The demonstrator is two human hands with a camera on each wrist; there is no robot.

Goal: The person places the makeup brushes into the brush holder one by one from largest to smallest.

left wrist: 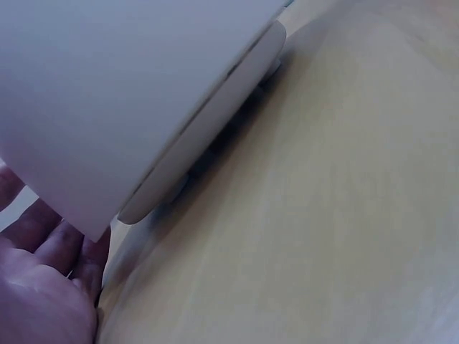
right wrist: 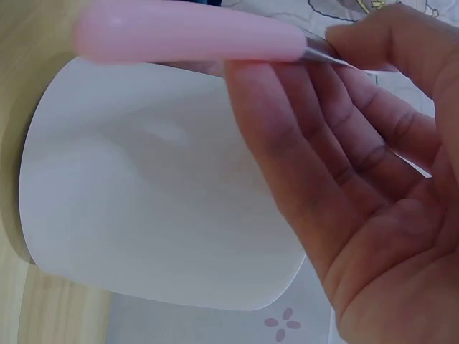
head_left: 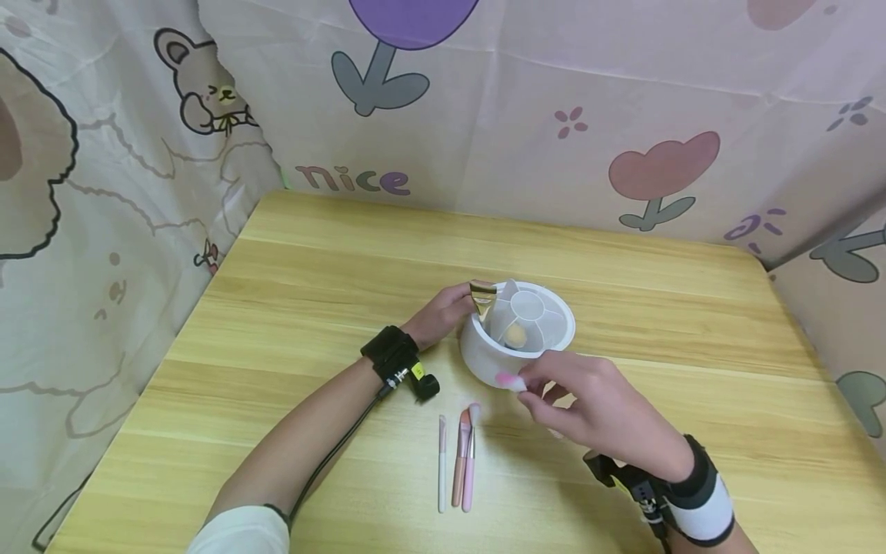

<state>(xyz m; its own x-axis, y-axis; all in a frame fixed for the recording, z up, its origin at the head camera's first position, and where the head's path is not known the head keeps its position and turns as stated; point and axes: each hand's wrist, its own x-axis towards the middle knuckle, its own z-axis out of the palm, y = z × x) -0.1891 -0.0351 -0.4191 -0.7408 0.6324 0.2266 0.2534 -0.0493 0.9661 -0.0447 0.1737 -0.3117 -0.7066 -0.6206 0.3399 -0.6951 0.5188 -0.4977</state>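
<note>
A round white divided makeup organizer [head_left: 477, 350] stands on the wooden table. My left hand [head_left: 443, 312] holds its left side; in the left wrist view, fingers [left wrist: 61, 247] curl by the white wall and the fingertips are hidden. Inside the organizer are a gold brush ferrule [head_left: 482, 298] by the left rim and a round beige brush head [head_left: 515, 335]. At the front of the organizer, my right hand [head_left: 588, 396] pinches a makeup brush with pink-and-white bristles [head_left: 511, 381]. Its pink handle [right wrist: 186, 30] and metal ferrule show in the right wrist view.
Three slim makeup brushes lie on the table in front of the organizer: a white-handled brush [head_left: 442, 465], a brush with orange-brown bristles [head_left: 461, 458] and a pink-handled brush [head_left: 470, 469]. Printed cloth [head_left: 512, 138] hangs behind the wooden table [head_left: 332, 254].
</note>
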